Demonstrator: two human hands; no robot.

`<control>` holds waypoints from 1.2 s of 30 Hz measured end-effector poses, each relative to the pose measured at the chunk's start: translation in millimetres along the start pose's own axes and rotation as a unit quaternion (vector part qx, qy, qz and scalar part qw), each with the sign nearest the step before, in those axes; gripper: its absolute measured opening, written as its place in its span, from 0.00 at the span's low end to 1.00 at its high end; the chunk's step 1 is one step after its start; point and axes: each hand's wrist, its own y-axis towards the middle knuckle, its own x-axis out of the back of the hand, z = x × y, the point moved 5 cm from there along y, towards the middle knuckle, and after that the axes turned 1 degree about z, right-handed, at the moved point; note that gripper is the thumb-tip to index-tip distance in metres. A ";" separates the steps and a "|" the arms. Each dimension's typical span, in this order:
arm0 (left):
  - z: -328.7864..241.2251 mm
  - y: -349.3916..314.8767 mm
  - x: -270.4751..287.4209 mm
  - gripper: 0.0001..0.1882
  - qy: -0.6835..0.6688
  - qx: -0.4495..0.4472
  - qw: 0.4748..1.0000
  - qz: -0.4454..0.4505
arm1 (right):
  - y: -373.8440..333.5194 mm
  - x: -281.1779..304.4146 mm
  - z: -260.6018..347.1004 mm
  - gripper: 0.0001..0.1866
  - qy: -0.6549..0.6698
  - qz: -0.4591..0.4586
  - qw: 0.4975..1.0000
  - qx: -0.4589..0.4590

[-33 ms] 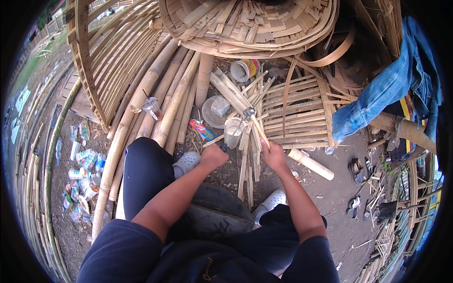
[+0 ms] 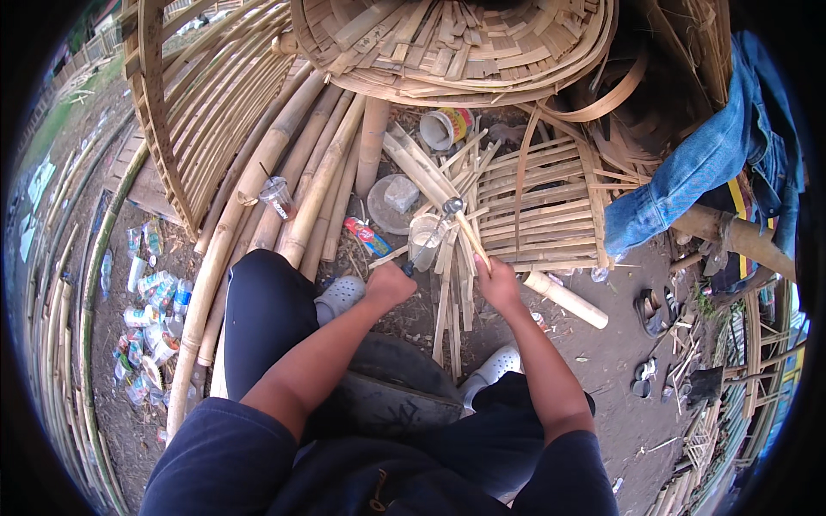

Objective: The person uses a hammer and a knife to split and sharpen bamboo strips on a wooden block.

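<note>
My left hand [image 2: 391,285] is closed round the dark grip of a hammer [image 2: 430,245]. Its thin metal shaft slants up and right to a shiny head. In my right hand [image 2: 497,282] is a pale bamboo stick [image 2: 471,239], held by its near end. The hammer's head is at the stick's far end; I cannot tell if they touch. Split bamboo strips [image 2: 446,310] lie under and around both. A wide split bamboo piece [image 2: 422,168] lies just beyond the hammer's head. Beside the hammer's shaft stands a clear plastic cup [image 2: 423,232].
Bamboo poles [image 2: 314,172] lie on the left, by a slatted bamboo frame [image 2: 219,95]. A large woven basket [image 2: 482,64] is at the far side. A bamboo panel [image 2: 542,198] lies right, with a denim garment [image 2: 680,189] beyond. Plastic bottles [image 2: 155,318] are heaped left.
</note>
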 end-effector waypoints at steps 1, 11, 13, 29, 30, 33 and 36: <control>-2.3 -2.0 -2.4 0.19 -0.002 0.002 1.000 0.006 | 0.1 -1.9 -6.7 0.25 -0.003 0.004 1.000 -0.003; 5.2 -10.9 0.2 0.20 -0.005 0.015 1.000 -0.014 | 14.0 140.7 121.8 0.20 0.262 -0.225 0.892 0.291; -1.0 -9.3 3.1 0.20 -0.007 0.008 1.000 -0.001 | 17.3 121.5 91.2 0.21 0.448 -0.203 0.805 0.333; -1.0 -10.0 2.1 0.20 0.012 0.035 0.997 0.068 | -6.5 4.1 -10.1 0.28 -0.027 0.037 0.998 -0.043; -6.1 -12.9 3.6 0.21 0.015 0.025 0.998 0.063 | -6.6 9.7 -8.5 0.28 -0.028 0.040 0.998 -0.044; -11.4 -19.8 12.8 0.21 0.007 0.023 0.998 0.057 | 0.6 55.7 43.4 0.24 0.025 0.004 1.000 -0.015; -4.6 -15.0 10.0 0.21 -0.004 0.033 0.998 0.054 | 8.9 125.7 109.2 0.22 0.118 -0.113 0.979 0.118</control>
